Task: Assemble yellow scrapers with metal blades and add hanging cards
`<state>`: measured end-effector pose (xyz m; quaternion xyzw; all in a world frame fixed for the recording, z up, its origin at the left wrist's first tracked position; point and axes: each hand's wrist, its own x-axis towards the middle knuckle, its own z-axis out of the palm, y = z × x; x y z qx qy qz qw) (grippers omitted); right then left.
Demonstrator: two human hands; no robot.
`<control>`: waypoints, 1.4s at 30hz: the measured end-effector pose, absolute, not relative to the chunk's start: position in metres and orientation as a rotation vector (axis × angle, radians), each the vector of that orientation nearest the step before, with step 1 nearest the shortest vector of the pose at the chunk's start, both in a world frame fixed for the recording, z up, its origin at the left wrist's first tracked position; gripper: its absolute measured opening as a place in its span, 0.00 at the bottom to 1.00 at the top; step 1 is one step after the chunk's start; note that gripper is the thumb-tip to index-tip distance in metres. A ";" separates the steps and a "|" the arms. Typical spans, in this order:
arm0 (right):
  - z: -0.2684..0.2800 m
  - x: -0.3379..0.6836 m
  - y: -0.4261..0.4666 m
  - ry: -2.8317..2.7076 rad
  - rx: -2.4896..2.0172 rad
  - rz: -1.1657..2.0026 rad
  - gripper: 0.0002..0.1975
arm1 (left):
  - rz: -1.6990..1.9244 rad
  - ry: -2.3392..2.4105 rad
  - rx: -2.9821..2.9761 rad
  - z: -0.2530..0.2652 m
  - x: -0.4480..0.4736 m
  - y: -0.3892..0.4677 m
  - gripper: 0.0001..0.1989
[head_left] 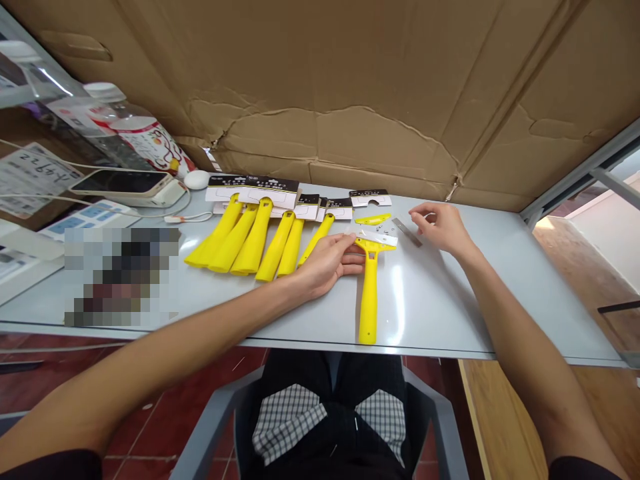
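Observation:
My left hand (333, 262) is closed on the left end of a yellow scraper (369, 287), whose handle points toward the table's front edge. A clear strip and a pale metal edge (385, 239) lie across the scraper's head. My right hand (440, 225) hovers just right of a flat metal blade (407, 232), its fingers loosely curled and slightly apart, with nothing visible in them. Behind the scraper head are a loose yellow clamp piece (373, 219) and several small screws (386, 229). A black-and-white card (370, 198) with a cutout lies farther back.
Several yellow handles (253, 243) with header cards (267, 190) lie in a row to the left. Beyond them are a phone (123, 183), a white cable (190, 218) and plastic bottles (145, 133). A cardboard wall (370, 87) closes off the table's back.

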<state>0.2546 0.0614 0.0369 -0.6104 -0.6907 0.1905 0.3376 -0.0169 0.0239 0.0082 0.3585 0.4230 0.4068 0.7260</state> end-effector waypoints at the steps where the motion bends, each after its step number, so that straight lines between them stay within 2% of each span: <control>1: 0.033 0.263 0.067 -1.856 -1.620 0.396 0.08 | 0.891 0.934 0.804 0.008 -0.017 0.024 0.11; 5: 0.019 0.281 0.079 -1.985 -1.694 0.237 0.11 | 0.874 0.949 0.838 0.009 -0.016 0.023 0.13; 15: 0.015 0.274 0.079 -2.128 -1.662 0.308 0.11 | 0.875 0.958 0.833 0.017 -0.014 0.019 0.07; 28: -0.003 0.247 0.097 -2.254 -1.545 0.088 0.21 | 0.884 0.929 0.848 0.012 -0.015 0.019 0.03; 35: 0.009 0.231 0.117 -2.466 -1.416 0.071 0.18 | 0.879 0.908 0.848 0.010 -0.016 0.019 0.03; 42: 0.015 0.213 0.135 -2.552 -1.342 0.181 0.14 | 0.862 0.873 0.861 0.006 -0.018 0.021 0.07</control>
